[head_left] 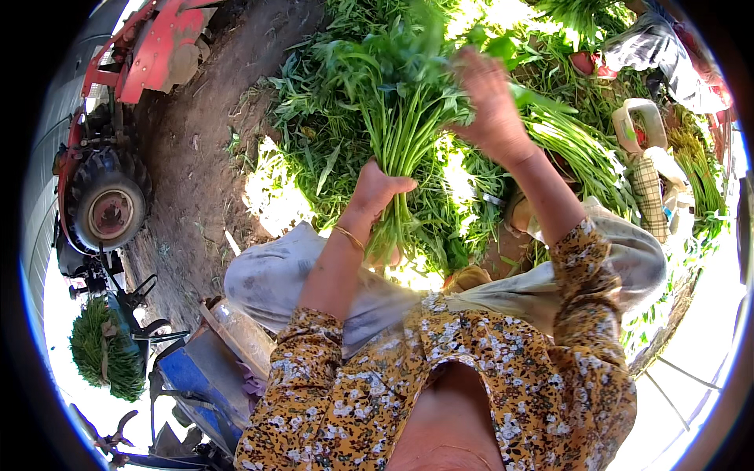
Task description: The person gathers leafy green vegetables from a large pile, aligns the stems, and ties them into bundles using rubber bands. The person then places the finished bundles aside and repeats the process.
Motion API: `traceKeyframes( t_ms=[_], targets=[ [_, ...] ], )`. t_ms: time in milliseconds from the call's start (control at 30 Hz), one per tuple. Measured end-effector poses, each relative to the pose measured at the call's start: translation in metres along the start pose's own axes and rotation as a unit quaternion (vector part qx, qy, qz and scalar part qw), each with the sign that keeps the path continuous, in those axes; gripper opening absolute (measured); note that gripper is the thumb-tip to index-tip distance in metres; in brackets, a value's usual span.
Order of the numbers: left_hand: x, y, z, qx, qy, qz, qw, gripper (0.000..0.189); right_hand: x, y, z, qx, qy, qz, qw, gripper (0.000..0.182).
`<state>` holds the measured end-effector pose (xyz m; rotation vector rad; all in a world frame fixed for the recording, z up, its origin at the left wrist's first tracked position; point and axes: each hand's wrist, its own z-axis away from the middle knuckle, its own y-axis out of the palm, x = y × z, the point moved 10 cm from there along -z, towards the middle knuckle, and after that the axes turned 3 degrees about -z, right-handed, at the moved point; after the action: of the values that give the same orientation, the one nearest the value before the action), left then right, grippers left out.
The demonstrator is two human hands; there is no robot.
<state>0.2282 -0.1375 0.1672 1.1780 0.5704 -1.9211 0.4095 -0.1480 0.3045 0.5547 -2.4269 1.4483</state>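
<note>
My left hand (377, 189) is closed around the lower stems of a bunch of leafy greens (406, 126), which look like water spinach. The stems fan out upward, and the cut ends hang below my fist. My right hand (492, 112), blurred by motion, is at the right side of the bunch's leafy top with its thumb apart from the fingers. Whether it touches the leaves is unclear. Beneath and behind the bunch spreads a loose heap of the same greens (321, 156). Right of my right wrist lies another bunch of long stems (580, 144).
A red farm machine (156, 53) with a treaded tyre (110, 203) stands at the left on bare soil. A tied green bundle (103, 353) and a blue-sided box (200, 377) are lower left. At right are a cut plastic jug (621, 126), plaid cloth (648, 188) and another person (660, 53).
</note>
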Motion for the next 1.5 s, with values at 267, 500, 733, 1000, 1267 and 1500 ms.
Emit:
traceKeyframes(
  t_ms=[267, 500, 733, 1000, 1267, 1500],
  targets=[
    [-0.047, 0.040, 0.049, 0.175, -0.082, -0.067, 0.979, 0.045, 0.100, 0.058, 0.022, 0.255, -0.293, -0.059, 0.920, 0.085],
    [-0.051, -0.031, 0.036, 0.206, -0.171, 0.171, 0.948, 0.073, 0.082, 0.068, 0.019, 0.361, -0.056, -0.176, 0.914, 0.037],
    [-0.098, -0.177, 0.019, -0.156, 0.018, -0.099, 0.983, 0.032, -0.029, 0.082, 0.021, 0.237, 0.353, -0.481, 0.767, 0.027],
    [-0.093, 0.027, -0.021, 0.203, 0.145, 0.173, 0.953, 0.071, 0.041, 0.082, 0.015, 0.306, 0.293, -0.693, 0.583, 0.031],
    [-0.092, 0.012, -0.019, 0.081, 0.163, 0.305, 0.935, 0.044, 0.042, 0.083, 0.036, 0.374, 0.294, -0.453, 0.754, 0.068],
    [-0.097, 0.006, -0.018, 0.058, 0.170, 0.297, 0.938, 0.033, 0.040, 0.014, -0.037, 0.082, 0.104, -0.280, 0.951, 0.048]
  ],
)
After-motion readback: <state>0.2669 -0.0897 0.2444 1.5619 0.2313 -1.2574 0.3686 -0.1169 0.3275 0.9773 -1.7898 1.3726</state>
